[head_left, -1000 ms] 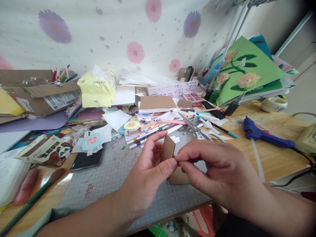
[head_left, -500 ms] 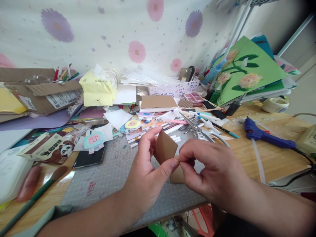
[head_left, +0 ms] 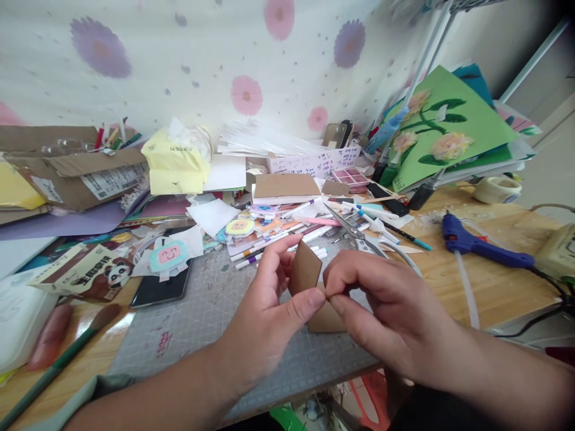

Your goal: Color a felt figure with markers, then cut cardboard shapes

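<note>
— Cardboard piece (head_left: 305, 270) is where now, and who holds it?

— It is in the middle of the frame, lifted above the grey cutting mat (head_left: 202, 323). The left hand (head_left: 269, 311) holds it between thumb and forefinger, fingers closed narrow on its lower edge. The right hand (head_left: 381, 305) pinches the same lower corner, fingers also closed tight.

— How far is the work, in your opinion?

— I judge it is in the middle. The piece is already cut to a small brown rectangle, and it stands almost upright. A second brown piece (head_left: 326, 320) lies flat on the mat, just below the hands, partly hidden. Whether the two are joined, I cannot tell.

— And the tools?

— The scissors (head_left: 359, 236) lie above the hands; the blue glue gun (head_left: 480, 248) rests on the tabletop (head_left: 494, 293) at the right, well apart from the hands.
</note>
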`<control>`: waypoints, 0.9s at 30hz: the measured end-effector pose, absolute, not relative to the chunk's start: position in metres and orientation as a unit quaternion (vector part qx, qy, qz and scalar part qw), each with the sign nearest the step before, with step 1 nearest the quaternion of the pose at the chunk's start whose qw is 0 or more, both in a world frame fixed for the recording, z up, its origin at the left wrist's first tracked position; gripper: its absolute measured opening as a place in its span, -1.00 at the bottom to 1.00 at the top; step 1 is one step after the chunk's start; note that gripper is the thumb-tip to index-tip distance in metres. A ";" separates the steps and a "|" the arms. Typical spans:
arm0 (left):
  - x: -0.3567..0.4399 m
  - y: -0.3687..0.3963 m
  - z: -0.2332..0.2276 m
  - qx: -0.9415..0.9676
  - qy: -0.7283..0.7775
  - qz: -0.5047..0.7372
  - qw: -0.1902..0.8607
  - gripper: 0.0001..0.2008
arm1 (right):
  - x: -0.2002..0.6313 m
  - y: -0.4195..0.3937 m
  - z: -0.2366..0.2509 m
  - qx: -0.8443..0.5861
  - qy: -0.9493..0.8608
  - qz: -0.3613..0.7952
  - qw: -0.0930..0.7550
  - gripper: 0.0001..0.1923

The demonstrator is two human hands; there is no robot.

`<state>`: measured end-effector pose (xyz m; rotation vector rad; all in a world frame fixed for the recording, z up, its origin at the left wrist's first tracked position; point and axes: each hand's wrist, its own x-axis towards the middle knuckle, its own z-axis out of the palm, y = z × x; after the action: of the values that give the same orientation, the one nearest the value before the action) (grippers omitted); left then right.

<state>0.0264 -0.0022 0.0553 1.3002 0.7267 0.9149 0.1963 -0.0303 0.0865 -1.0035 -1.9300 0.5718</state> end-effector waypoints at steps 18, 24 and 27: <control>0.028 -0.002 0.058 0.472 0.260 0.384 0.750 -0.58 | 0.191 -0.025 0.074 -0.334 -0.700 0.340 0.532 -0.83; 0.027 -0.003 0.058 0.459 0.252 0.384 0.761 -0.58 | 0.190 -0.025 0.078 -0.323 -0.712 0.320 0.535 -0.81; 0.026 -0.004 0.058 0.456 0.244 0.379 0.767 -0.58 | 0.190 -0.027 0.078 -0.322 -0.710 0.322 0.537 -0.82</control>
<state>0.0264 -0.0035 0.0584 0.9895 0.5306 0.8225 0.1901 -0.0268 0.0782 -0.7667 -1.6900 0.7676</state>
